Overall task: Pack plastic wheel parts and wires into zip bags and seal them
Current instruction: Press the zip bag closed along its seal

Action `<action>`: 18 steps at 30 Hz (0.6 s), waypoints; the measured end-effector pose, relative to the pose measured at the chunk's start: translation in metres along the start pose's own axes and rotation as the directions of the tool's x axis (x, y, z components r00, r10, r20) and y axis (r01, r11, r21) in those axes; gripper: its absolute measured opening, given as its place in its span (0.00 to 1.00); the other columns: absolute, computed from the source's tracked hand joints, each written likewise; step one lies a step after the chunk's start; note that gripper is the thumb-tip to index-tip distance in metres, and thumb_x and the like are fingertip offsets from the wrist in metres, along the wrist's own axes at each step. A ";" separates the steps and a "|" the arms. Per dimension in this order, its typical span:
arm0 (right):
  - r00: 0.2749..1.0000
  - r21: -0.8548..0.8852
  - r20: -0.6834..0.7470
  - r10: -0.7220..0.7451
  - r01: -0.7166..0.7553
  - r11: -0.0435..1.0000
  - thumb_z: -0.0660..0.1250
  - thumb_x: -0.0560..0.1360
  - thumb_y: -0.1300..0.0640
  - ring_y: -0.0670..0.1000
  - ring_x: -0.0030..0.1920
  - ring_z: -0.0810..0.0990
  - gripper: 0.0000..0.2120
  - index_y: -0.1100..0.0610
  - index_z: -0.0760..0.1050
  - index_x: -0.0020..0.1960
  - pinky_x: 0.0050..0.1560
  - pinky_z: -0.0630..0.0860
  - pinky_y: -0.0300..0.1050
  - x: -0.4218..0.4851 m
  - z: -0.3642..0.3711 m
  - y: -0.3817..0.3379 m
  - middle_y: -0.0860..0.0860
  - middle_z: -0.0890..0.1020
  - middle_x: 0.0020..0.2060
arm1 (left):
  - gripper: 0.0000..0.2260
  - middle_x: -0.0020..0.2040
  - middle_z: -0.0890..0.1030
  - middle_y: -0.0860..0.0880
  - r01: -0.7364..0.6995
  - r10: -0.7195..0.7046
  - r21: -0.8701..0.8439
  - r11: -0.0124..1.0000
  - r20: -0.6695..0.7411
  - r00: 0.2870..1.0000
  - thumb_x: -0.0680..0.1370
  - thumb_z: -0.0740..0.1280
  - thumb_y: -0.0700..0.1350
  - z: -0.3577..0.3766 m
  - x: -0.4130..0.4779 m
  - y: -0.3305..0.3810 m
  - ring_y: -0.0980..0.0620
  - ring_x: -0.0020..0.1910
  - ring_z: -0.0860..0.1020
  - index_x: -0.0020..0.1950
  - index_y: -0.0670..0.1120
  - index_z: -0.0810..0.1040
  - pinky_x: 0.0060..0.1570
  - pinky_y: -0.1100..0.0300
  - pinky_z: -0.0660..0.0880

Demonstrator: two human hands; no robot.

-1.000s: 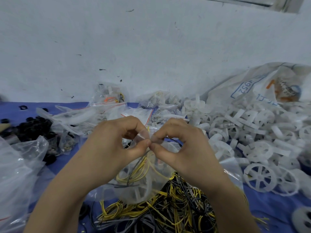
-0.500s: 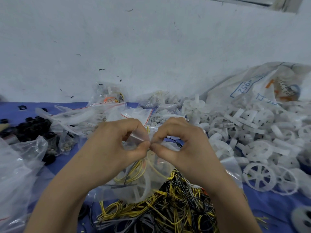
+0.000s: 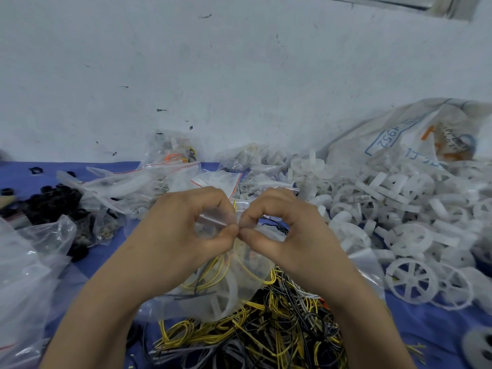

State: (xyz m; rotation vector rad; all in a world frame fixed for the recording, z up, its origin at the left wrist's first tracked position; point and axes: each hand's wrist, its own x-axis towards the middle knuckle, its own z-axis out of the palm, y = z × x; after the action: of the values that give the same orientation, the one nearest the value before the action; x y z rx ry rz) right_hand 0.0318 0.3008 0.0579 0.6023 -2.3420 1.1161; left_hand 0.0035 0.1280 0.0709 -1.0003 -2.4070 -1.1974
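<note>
Left hand (image 3: 181, 238) and right hand (image 3: 295, 238) at centre, thumb and forefinger of each curled and pinching the top strip of a clear bag (image 3: 218, 294); thumb tips nearly touching. Bag hangs under the hands, just above the wires (image 3: 269, 334) piled near centre; yellow wires and a white wheel inside. Can't tell if the strip is sealed. Wheels (image 3: 404, 217) heaped right, sack (image 3: 394, 137) far right. Black parts (image 3: 53, 203) left. Spare bags (image 3: 213, 179) far centre. Blue cloth (image 3: 439, 323) underneath.
</note>
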 end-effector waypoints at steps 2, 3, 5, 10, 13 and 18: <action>1.000 0.003 0.006 0.023 -0.023 1.000 0.74 0.69 0.62 0.46 0.46 0.75 0.06 0.53 0.79 0.39 0.48 0.69 0.36 0.000 -0.001 0.002 0.45 0.78 0.37 | 0.05 0.38 0.82 0.59 0.001 -0.001 0.020 1.000 -0.017 1.000 0.69 0.71 0.44 0.000 0.000 0.000 0.64 0.44 0.80 0.35 0.51 0.77 0.41 0.72 0.71; 1.000 -0.004 0.008 0.029 -0.029 1.000 0.74 0.69 0.62 0.45 0.46 0.75 0.05 0.53 0.79 0.39 0.49 0.68 0.36 0.000 -0.002 0.003 0.44 0.78 0.37 | 0.06 0.38 0.81 0.59 0.004 -0.003 0.026 1.000 -0.026 1.000 0.69 0.71 0.43 0.000 0.000 0.000 0.64 0.44 0.79 0.35 0.51 0.77 0.41 0.73 0.70; 1.000 -0.017 0.010 0.018 -0.018 1.000 0.73 0.70 0.62 0.45 0.46 0.74 0.05 0.55 0.79 0.39 0.49 0.68 0.36 0.000 -0.002 0.004 0.44 0.78 0.37 | 0.05 0.38 0.81 0.60 0.014 -0.013 0.024 1.000 -0.041 0.999 0.69 0.71 0.44 0.000 0.000 0.000 0.65 0.44 0.79 0.34 0.51 0.77 0.41 0.75 0.70; 1.000 -0.003 0.026 -0.001 0.001 1.000 0.73 0.71 0.61 0.46 0.47 0.75 0.06 0.52 0.78 0.39 0.50 0.69 0.37 0.000 -0.001 0.005 0.45 0.78 0.38 | 0.04 0.38 0.82 0.60 0.034 -0.034 -0.002 0.999 -0.015 0.999 0.68 0.72 0.46 0.000 0.000 0.000 0.64 0.43 0.80 0.34 0.53 0.78 0.42 0.72 0.72; 0.999 -0.001 0.032 0.020 -0.020 1.000 0.73 0.70 0.61 0.46 0.48 0.75 0.08 0.50 0.77 0.40 0.51 0.69 0.37 -0.001 -0.002 0.007 0.44 0.78 0.39 | 0.03 0.38 0.82 0.60 0.034 -0.033 0.015 0.999 -0.031 0.999 0.67 0.70 0.49 -0.002 -0.001 0.001 0.65 0.44 0.80 0.34 0.53 0.78 0.45 0.59 0.76; 1.000 -0.019 -0.009 0.018 -0.018 1.000 0.74 0.69 0.62 0.46 0.47 0.75 0.07 0.52 0.78 0.38 0.49 0.69 0.38 0.000 -0.002 0.010 0.44 0.78 0.37 | 0.06 0.38 0.82 0.61 0.039 -0.037 0.035 0.999 -0.061 0.997 0.68 0.72 0.47 -0.003 -0.001 -0.001 0.66 0.43 0.80 0.33 0.55 0.77 0.44 0.61 0.75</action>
State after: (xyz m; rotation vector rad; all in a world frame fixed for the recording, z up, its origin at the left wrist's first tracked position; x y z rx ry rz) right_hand 0.0260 0.3080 0.0530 0.5697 -2.3520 1.1010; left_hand 0.0034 0.1248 0.0722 -0.8990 -2.4020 -1.1754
